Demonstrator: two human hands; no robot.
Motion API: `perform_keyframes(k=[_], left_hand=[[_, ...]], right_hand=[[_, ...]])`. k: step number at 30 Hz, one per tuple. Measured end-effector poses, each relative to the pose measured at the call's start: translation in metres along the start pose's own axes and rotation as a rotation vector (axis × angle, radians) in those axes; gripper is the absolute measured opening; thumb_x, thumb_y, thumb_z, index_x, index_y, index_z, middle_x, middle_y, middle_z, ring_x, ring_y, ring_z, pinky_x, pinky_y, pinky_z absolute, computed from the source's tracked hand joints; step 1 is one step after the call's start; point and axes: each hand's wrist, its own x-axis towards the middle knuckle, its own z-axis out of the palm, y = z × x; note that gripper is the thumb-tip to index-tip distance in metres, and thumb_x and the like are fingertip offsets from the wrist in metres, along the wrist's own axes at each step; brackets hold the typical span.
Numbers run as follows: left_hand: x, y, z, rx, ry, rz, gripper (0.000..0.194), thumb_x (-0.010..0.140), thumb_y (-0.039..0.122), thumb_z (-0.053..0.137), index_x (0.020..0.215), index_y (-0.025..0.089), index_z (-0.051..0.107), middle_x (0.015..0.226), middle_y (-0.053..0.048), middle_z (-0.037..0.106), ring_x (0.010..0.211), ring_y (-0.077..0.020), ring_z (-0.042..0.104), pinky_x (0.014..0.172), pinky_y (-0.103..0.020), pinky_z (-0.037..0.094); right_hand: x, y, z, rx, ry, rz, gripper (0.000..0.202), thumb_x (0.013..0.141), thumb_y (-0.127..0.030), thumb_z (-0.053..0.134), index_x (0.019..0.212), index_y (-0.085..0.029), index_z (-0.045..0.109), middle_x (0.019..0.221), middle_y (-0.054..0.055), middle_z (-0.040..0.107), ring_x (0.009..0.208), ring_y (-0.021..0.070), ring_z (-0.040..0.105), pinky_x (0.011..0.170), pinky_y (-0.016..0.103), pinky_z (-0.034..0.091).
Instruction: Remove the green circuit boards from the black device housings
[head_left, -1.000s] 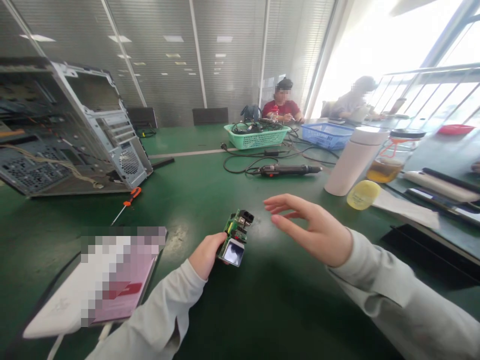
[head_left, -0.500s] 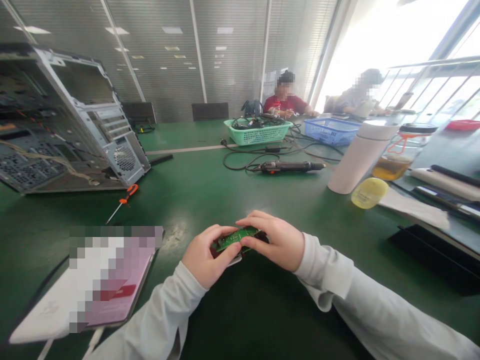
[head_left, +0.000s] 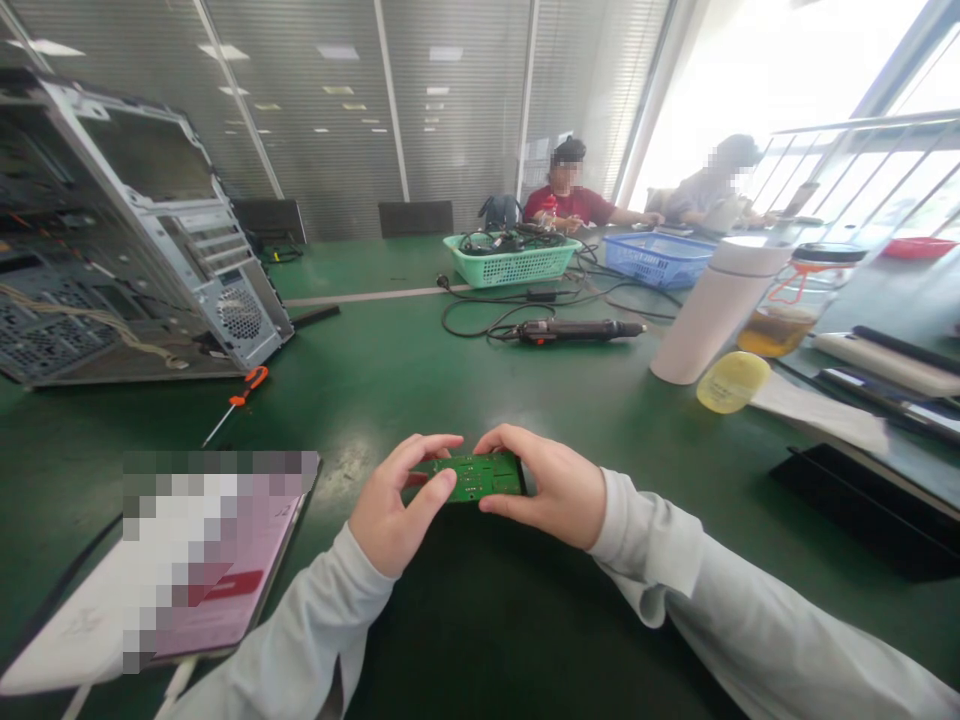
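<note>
A small green circuit board (head_left: 480,476) is held between my two hands above the dark green table (head_left: 360,375). My left hand (head_left: 405,497) grips its left end, the thumb lying on the board's face. Around the right end my right hand (head_left: 546,482) closes with thumb below and fingers above. A dark edge shows at the board's right end; its underside is hidden. A phone and a white device (head_left: 67,635) lie to the left of my left hand.
An open computer case (head_left: 240,305) and an orange-handled screwdriver (head_left: 238,400) are at the left. Ahead lie an electric screwdriver (head_left: 577,332), a green basket (head_left: 517,268) and a blue basket (head_left: 656,262). A white bottle (head_left: 709,320) stands right. Two people sit beyond.
The board has turned so its green face shows more fully and lies level. My left hand has shifted slightly left, its fingers more spread. The view has moved slightly.
</note>
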Motion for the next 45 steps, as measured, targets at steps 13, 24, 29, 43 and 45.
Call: perform_keyframes(k=[13,24,29,43,45], left_hand=[[0.013,-0.010,0.001,-0.351,0.186,-0.253,0.045,0.066,0.053,0.057,0.085,0.014,0.068,0.088,-0.010,0.066,0.084,-0.0250,0.058,0.056,-0.029,0.048],[0.010,-0.016,-0.002,-0.298,0.077,-0.244,0.042,0.077,0.049,0.052,0.093,0.015,0.072,0.087,-0.009,0.065,0.085,-0.0230,0.058,0.059,-0.027,0.049],[0.010,-0.018,-0.003,-0.290,0.077,-0.232,0.043,0.079,0.050,0.051,0.094,0.016,0.071,0.087,-0.009,0.066,0.086,-0.0234,0.058,0.060,-0.027,0.049],[0.009,-0.018,-0.002,-0.270,0.073,-0.232,0.042,0.080,0.051,0.049,0.093,0.017,0.071,0.085,-0.007,0.065,0.084,-0.0212,0.058,0.059,-0.026,0.049],[0.009,-0.018,-0.002,-0.274,0.072,-0.234,0.042,0.080,0.051,0.049,0.092,0.017,0.071,0.085,-0.007,0.065,0.083,-0.0210,0.058,0.059,-0.026,0.049]], right_hand=[[0.010,-0.012,-0.002,1.172,-0.239,0.622,0.045,0.093,-0.054,0.040,0.103,-0.011,0.052,0.084,0.009,0.065,0.067,0.0157,0.066,0.059,0.021,0.051],[0.010,-0.009,0.004,1.379,-0.173,0.768,0.050,0.101,-0.050,0.021,0.091,-0.012,0.052,0.075,0.004,0.062,0.059,0.0115,0.064,0.060,0.020,0.052],[0.007,-0.008,0.005,1.338,-0.088,0.646,0.048,0.081,-0.042,0.069,0.110,-0.019,0.038,0.095,0.007,0.064,0.080,0.0186,0.067,0.067,0.024,0.053],[-0.002,-0.010,0.001,0.987,-0.004,0.311,0.053,0.073,-0.043,0.072,0.099,-0.020,0.033,0.093,0.005,0.066,0.078,0.0168,0.066,0.074,0.031,0.054],[-0.011,-0.012,-0.008,0.959,0.000,0.306,0.053,0.075,-0.049,0.069,0.102,-0.019,0.035,0.093,0.008,0.066,0.078,0.0180,0.066,0.072,0.032,0.055]])
